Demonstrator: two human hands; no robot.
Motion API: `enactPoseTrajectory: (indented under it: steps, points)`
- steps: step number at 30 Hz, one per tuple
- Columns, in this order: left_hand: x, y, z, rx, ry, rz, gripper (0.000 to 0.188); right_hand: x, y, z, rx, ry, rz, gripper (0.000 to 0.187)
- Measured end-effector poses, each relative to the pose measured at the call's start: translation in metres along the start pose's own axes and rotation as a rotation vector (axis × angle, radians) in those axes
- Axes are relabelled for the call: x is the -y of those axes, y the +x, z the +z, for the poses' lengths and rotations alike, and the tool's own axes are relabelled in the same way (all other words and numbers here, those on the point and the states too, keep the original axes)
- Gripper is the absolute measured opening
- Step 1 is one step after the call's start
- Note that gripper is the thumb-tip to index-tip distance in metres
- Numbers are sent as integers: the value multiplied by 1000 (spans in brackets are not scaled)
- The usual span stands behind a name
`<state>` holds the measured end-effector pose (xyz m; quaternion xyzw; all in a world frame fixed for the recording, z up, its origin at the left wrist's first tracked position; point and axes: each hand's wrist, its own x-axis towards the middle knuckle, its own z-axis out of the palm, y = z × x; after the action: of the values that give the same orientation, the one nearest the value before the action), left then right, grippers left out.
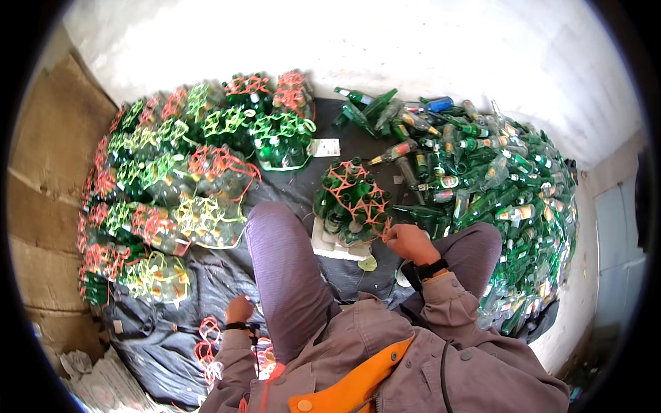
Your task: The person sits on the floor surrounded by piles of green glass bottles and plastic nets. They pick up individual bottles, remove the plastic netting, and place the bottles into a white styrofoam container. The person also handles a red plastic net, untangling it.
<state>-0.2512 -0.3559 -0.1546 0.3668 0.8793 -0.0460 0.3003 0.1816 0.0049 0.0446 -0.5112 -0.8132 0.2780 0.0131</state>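
My right grip (pixel 410 243) pinches the coral-red plastic netting (pixel 370 208) at its right edge, around 1 bundle of green glass bottles (pixel 337 204). From far away I see this bundle standing on the white rectangular block (pixel 335 250). For my left grip (pixel 239 308), over the black sheet (pixel 279 189), I cannot tell the closing.

A white wall (pixel 358 41) rose at the back, with brown cardboard (pixel 48 131) along the left. A crumpled pale sack (pixel 103 382) lay beside the dark sheet (pixel 213 275), and a greyish panel (pixel 617 234) stood far right.
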Motion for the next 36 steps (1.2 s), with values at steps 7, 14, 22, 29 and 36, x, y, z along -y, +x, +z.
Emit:
enactPoseTrajectory:
  steps: [7,14,22,29,36]
  points:
    - [-165,-50,-294,-730,-124,362,36,27,-12,-86,-58,308,-72,28]
    - [-393,-76,-341,-484,-122,1112,36,19,8,-185,-26,394,-205,28]
    - [-458,34,-228,-181,327,1085,57,-35,81,-186,-185,167,-165,25]
    - [-489,28,-205,-141,558,892,81,-17,89,-158,-273,192,-297,17]
    - [-500,29,-197,-222,589,869,62,6,75,-147,-193,34,-279,21]
